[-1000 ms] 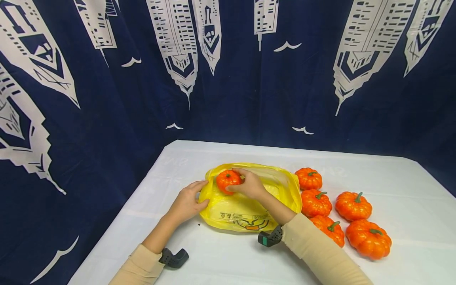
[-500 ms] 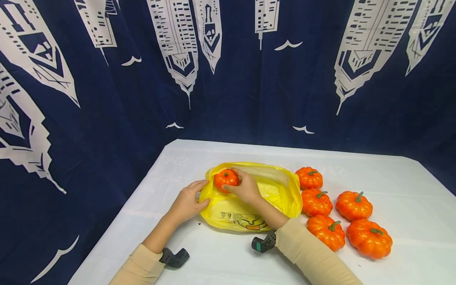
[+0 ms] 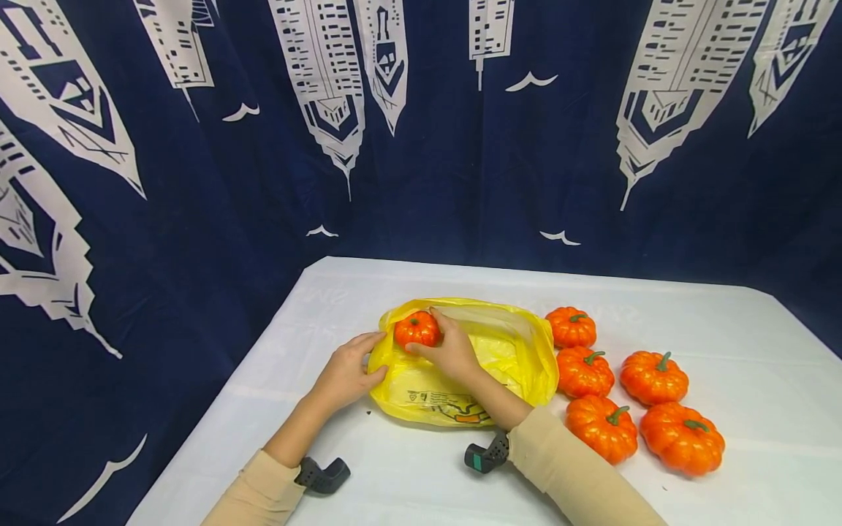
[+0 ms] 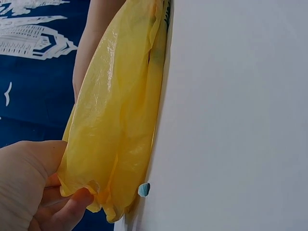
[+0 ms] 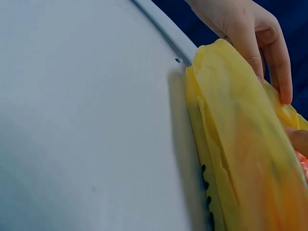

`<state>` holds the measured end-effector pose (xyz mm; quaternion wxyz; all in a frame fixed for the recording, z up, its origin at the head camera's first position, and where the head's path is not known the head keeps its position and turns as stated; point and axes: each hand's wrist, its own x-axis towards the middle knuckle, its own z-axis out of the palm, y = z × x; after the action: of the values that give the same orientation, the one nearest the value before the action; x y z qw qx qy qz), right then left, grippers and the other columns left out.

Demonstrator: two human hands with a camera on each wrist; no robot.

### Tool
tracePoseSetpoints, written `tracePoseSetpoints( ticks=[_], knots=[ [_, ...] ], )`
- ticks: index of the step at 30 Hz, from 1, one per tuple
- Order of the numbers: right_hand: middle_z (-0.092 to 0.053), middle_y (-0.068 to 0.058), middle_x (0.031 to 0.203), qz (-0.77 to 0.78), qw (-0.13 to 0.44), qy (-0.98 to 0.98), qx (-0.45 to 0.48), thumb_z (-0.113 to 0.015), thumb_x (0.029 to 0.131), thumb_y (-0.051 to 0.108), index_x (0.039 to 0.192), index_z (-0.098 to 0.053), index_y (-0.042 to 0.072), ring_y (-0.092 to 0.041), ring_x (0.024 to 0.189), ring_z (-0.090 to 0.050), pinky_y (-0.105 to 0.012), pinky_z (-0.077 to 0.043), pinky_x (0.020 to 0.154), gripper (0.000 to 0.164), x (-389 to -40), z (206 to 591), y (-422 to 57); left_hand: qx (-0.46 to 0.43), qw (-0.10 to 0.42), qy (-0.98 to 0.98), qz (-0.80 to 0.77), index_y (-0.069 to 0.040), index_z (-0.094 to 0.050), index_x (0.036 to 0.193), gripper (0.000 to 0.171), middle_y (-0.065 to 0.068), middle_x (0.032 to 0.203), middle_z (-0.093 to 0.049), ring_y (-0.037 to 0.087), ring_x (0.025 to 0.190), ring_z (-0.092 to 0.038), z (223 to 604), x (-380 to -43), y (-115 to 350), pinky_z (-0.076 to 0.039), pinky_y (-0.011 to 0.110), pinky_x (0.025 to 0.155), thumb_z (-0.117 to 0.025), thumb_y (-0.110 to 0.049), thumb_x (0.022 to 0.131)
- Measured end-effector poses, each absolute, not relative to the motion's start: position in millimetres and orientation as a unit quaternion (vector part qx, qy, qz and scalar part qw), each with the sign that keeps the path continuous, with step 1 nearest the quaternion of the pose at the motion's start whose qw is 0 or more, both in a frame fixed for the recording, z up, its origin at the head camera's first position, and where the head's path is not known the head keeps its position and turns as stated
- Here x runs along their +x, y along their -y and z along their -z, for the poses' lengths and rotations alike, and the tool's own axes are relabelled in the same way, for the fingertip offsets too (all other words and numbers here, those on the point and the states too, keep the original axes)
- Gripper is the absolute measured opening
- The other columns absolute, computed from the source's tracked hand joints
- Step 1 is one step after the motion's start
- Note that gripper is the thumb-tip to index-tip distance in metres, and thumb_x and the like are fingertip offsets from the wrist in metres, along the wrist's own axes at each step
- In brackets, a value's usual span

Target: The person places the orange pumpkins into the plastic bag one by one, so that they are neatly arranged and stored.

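An open yellow plastic bag [image 3: 421, 409] lies mid-table with its mouth facing up. My left hand [image 3: 345, 371] holds the bag's left edge; in the left wrist view, the thumb and fingers of that hand [image 4: 29, 180] are around the yellow film [image 4: 113, 110]. Inside the bag, toward its left end, sits a small orange pumpkin [image 3: 414, 327] with a green stem. My right hand [image 3: 455, 352] reaches over the bag's near rim and grips this pumpkin from its right side, thumb in front and fingers behind. The right wrist view shows mostly the bag's near wall [image 5: 240, 125], orange showing through it.
Several more orange pumpkins stand right of the bag, one at the back [image 3: 571, 327] and one [image 3: 600, 427] beside my right sleeve. Another pumpkin [image 3: 684, 438] is at the front right. The table [image 3: 395, 482] has a white cover; a dark blue printed curtain [image 3: 427, 197] hangs behind.
My right hand has shifted slightly left with the pumpkin, toward the bag's left end. The right forearm has moved left too, uncovering more of a pumpkin beside it. The left hand has stayed put.
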<state>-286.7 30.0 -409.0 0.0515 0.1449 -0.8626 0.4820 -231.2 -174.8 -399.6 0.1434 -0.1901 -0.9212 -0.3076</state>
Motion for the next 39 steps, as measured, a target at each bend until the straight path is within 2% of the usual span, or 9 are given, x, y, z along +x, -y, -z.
tracePoseSetpoints(
  ticks=[7,15,24,30,39],
  knots=[
    [-0.041,-0.02,0.148,-0.467,0.043,0.871,0.148,-0.081,0.08,0.03,0.15,-0.038,0.006,-0.037,0.134,-0.041,-0.049,-0.035,0.109,0.086,-280,406,-35,-0.191,0.142,0.921,0.308,0.003,-0.057,0.132,0.056,0.016,0.133,-0.057,0.032,0.124,-0.053,400,-231,175,-0.045,0.043,0.101,-0.075,-0.013,0.081],
    [-0.045,-0.02,0.144,-0.449,0.041,0.879,0.159,-0.08,0.081,0.029,0.148,-0.041,0.006,-0.038,0.121,-0.053,-0.049,-0.049,0.095,0.081,-269,400,-45,-0.19,0.143,0.922,0.306,0.004,-0.057,0.132,0.056,0.017,0.133,-0.057,0.032,0.124,-0.054,402,-229,176,-0.046,0.043,0.101,-0.074,-0.012,0.081],
    [-0.046,-0.016,0.146,-0.457,0.031,0.877,0.147,-0.079,0.082,0.03,0.148,-0.043,0.008,-0.038,0.125,-0.05,-0.053,-0.048,0.095,0.078,-252,387,-58,-0.189,0.141,0.92,0.313,0.003,-0.057,0.132,0.056,0.017,0.133,-0.058,0.032,0.124,-0.054,403,-229,175,-0.045,0.043,0.102,-0.074,-0.012,0.081],
    [-0.047,-0.017,0.145,-0.463,0.028,0.873,0.149,-0.077,0.083,0.031,0.148,-0.042,0.011,-0.037,0.127,-0.048,-0.055,-0.045,0.098,0.077,-240,374,-74,-0.192,0.146,0.92,0.308,0.004,-0.058,0.131,0.055,0.018,0.132,-0.058,0.033,0.123,-0.054,403,-230,175,-0.045,0.043,0.101,-0.075,-0.011,0.081],
    [-0.058,-0.018,0.132,-0.47,0.06,0.86,0.187,-0.076,0.085,0.026,0.144,-0.045,0.004,-0.037,0.119,-0.055,-0.053,-0.045,0.098,0.071,-229,352,-106,-0.19,0.146,0.92,0.309,0.004,-0.057,0.131,0.054,0.017,0.132,-0.058,0.032,0.123,-0.054,400,-230,175,-0.046,0.043,0.101,-0.073,-0.01,0.082]
  ],
)
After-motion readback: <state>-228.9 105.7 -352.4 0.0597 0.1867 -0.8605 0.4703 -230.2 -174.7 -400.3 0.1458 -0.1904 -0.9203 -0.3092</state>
